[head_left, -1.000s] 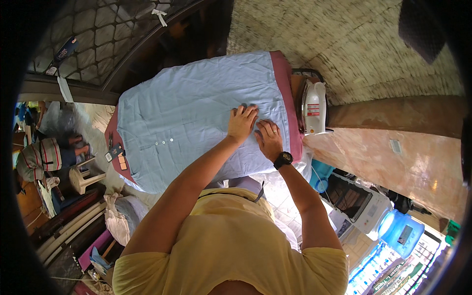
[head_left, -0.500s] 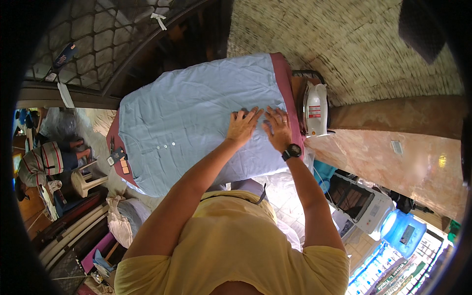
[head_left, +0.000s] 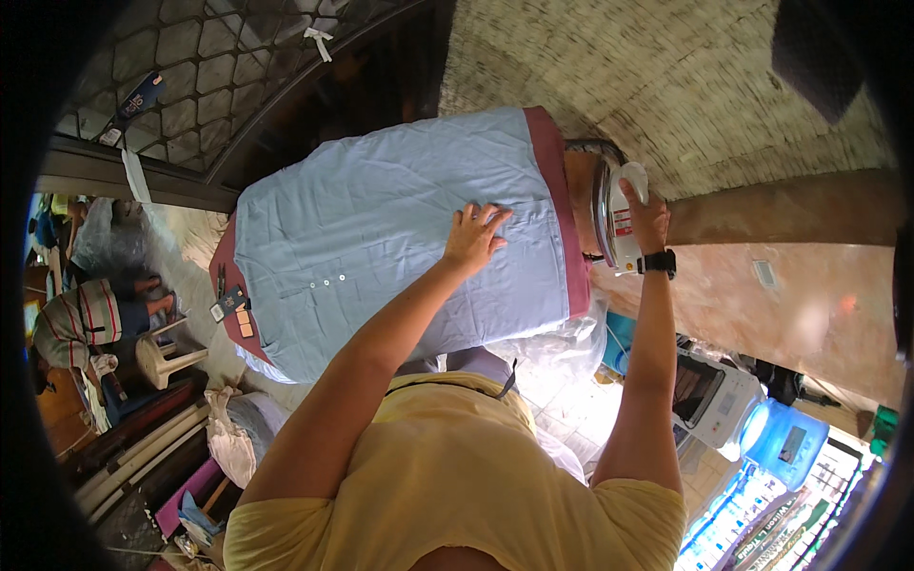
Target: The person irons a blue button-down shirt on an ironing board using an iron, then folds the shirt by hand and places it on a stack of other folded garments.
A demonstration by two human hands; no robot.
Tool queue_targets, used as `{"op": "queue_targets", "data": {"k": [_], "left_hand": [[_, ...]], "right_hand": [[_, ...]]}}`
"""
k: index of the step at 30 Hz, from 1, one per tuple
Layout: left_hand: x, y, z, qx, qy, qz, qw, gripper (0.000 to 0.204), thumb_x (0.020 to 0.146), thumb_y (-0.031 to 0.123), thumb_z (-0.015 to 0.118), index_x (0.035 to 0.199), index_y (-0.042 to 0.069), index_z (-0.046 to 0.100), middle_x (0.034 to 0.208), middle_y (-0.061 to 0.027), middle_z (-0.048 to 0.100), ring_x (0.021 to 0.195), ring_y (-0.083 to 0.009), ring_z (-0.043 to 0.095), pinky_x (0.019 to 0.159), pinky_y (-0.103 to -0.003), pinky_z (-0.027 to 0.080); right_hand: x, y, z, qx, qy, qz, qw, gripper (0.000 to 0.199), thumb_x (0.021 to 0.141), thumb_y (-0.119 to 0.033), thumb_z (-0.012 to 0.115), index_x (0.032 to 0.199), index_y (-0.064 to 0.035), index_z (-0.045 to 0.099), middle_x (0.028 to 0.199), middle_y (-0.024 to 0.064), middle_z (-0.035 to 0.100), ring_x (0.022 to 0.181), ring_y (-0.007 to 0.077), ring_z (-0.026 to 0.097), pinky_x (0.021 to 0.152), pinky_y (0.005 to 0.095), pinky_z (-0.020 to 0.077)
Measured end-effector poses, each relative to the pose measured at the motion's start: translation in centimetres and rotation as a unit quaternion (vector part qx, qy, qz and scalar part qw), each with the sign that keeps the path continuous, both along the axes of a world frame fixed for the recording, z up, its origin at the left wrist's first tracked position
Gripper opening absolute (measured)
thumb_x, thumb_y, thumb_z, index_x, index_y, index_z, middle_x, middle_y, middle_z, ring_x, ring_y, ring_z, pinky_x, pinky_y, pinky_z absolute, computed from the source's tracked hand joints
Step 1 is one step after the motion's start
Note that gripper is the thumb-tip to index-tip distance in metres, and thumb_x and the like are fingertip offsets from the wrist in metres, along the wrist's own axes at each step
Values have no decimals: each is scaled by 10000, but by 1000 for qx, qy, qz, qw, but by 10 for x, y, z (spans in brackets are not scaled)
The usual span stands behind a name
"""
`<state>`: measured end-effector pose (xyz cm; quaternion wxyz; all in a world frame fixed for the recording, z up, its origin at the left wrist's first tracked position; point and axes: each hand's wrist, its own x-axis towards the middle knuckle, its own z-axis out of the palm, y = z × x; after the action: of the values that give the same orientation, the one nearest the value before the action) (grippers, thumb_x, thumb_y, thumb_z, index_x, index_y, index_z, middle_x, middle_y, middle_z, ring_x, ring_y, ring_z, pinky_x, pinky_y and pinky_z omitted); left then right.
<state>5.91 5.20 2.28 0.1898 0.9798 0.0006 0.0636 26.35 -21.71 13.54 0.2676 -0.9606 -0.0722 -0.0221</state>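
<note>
A light blue buttoned garment [head_left: 371, 209] is spread flat over an ironing board with a maroon cover [head_left: 224, 262]. Faint creases run across the cloth, and small white buttons [head_left: 327, 283] show at its lower left. My left hand [head_left: 476, 238] rests on the garment's right part, fingers spread and holding nothing. Beyond the board's right end, a white clothes iron [head_left: 621, 228] stands with its metal soleplate edge toward the board. My right hand [head_left: 650, 221] is closed around the iron's upper part; some of its fingers are hidden.
Dark and tan tags [head_left: 228, 305] lie at the board's left end. A metal lattice gate [head_left: 200, 95] stands at the far left, a woven wall [head_left: 543, 67] behind. A person sits near a plastic stool [head_left: 167, 357] on the left. A blue water jug [head_left: 795, 443] is at lower right.
My right hand has left the garment and moved right onto the iron, which is slightly shifted and tilted. My left hand stays on the cloth, its fingers a little more spread.
</note>
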Motion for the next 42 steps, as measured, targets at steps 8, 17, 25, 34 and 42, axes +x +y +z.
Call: {"op": "queue_targets", "data": {"k": [8, 17, 25, 34, 42], "left_hand": [[3, -2, 2, -10, -15, -14, 1000, 607, 865, 394, 685, 1408, 218, 478, 1314, 22, 461, 1146, -261, 425, 914, -436, 388], [0, 4, 4, -26, -30, -7, 999, 839, 831, 362, 730, 1518, 172, 286, 1307, -58, 525, 1087, -295, 481, 904, -439, 397], [4, 12, 7, -211, -10, -3, 977, 1097, 684, 254, 862, 1543, 125, 193, 1332, -96, 548, 1095, -324, 504, 931, -447, 398], [1, 19, -17, -361, -147, 63, 919, 842, 696, 84, 857, 1385, 81, 373, 1211, -187, 413, 1050, -297, 531, 852, -401, 526], [9, 52, -4, -216, -76, 115, 967, 282, 749, 82, 810, 919, 45, 587, 995, -113, 520, 868, -258, 591, 742, -392, 511]], "right_hand": [[-114, 35, 6, -50, -95, 231, 967, 624, 714, -636, 761, 798, -20, 707, 670, 146, 682, 609, 322, 684, 543, 419, 541], [-116, 42, -30, -22, -47, 267, 962, 616, 709, -601, 778, 878, -12, 719, 792, 173, 717, 705, 317, 712, 623, 400, 567], [-102, 51, -32, -45, -61, 285, 955, 616, 705, -607, 782, 881, -20, 721, 789, 154, 723, 700, 304, 716, 608, 401, 568], [-109, 53, -33, -68, -16, 257, 964, 613, 752, -563, 773, 995, -3, 715, 793, 159, 722, 703, 298, 715, 613, 392, 562], [-109, 51, -26, -59, -2, 281, 958, 574, 747, -531, 788, 1011, -26, 721, 839, 158, 728, 759, 291, 722, 665, 390, 570]]}}
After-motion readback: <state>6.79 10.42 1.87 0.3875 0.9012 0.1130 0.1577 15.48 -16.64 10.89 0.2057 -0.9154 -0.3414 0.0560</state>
